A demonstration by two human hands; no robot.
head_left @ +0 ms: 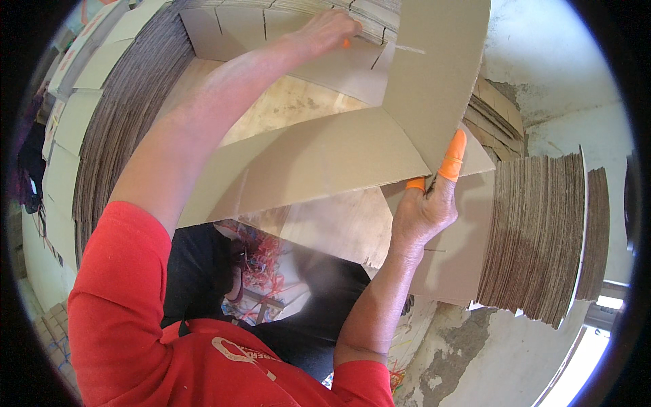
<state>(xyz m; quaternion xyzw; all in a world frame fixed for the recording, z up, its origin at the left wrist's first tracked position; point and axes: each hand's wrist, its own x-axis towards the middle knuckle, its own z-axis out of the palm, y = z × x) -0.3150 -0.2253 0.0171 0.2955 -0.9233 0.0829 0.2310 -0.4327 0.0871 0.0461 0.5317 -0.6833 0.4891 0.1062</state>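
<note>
My right hand grips a brown cardboard piece near its corner, thumb up and another finger beneath. Orange covers sit on its thumb and that finger. One long panel runs left from the corner; another panel rises toward the top edge, and I cannot tell whether the two are one folded sheet or joined. At the far side, my left hand is closed at the upper edge of a slotted cardboard strip, an orange cover showing at one fingertip. Its other fingertips are partly hidden.
Tall cardboard stacks stand at left and right; more slotted sheets lie at the back. A wooden board lies under the work. Red strings litter the floor between my legs. A stained wall bounds the right.
</note>
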